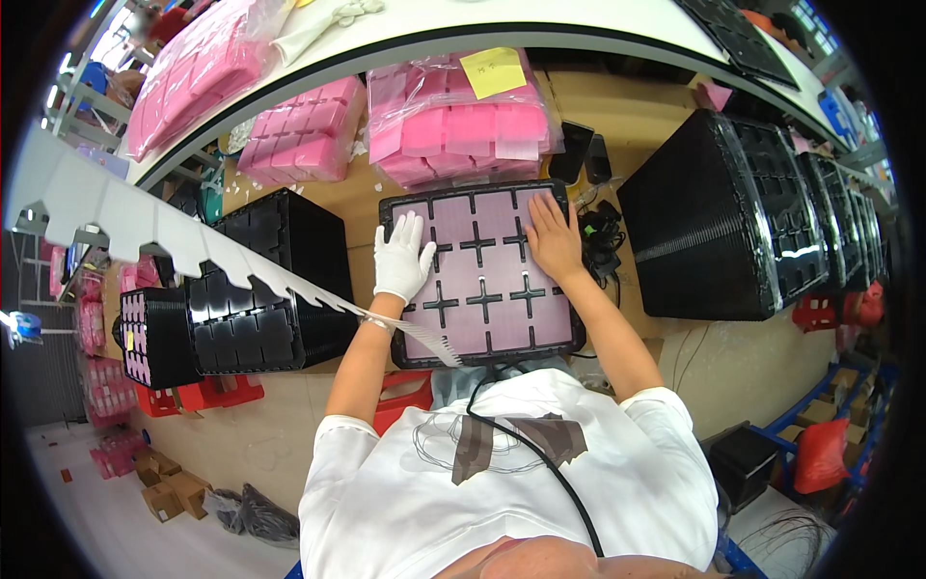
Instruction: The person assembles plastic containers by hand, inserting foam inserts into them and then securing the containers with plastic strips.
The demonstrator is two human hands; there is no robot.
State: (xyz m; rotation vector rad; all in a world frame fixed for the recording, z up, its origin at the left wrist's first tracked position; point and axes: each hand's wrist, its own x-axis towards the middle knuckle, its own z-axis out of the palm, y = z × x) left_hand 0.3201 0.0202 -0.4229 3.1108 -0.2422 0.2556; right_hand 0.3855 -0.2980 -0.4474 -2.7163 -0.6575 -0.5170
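In front of me lies a black tray [526,353] with cross-shaped dividers, its compartments filled with flat pale-pink pieces [461,275]. My left hand [401,261], in a white glove, rests flat on the left side of the tray with its fingers spread. On the upper right part of the tray, my bare right hand [553,236] lies with its fingers stretched out over the rim and the pink pieces. Neither hand grips anything that I can see. A long white toothed strip [256,265] crosses the view from the left and ends over the tray's lower edge.
Stacks of black trays stand left [260,318] and right [694,222]. Behind the tray sit plastic-wrapped pink blocks [453,130] bearing a yellow note [494,73]. Cables [603,236] and a dark phone-like object [598,157] lie right. A white shelf [434,17] overhangs the far side.
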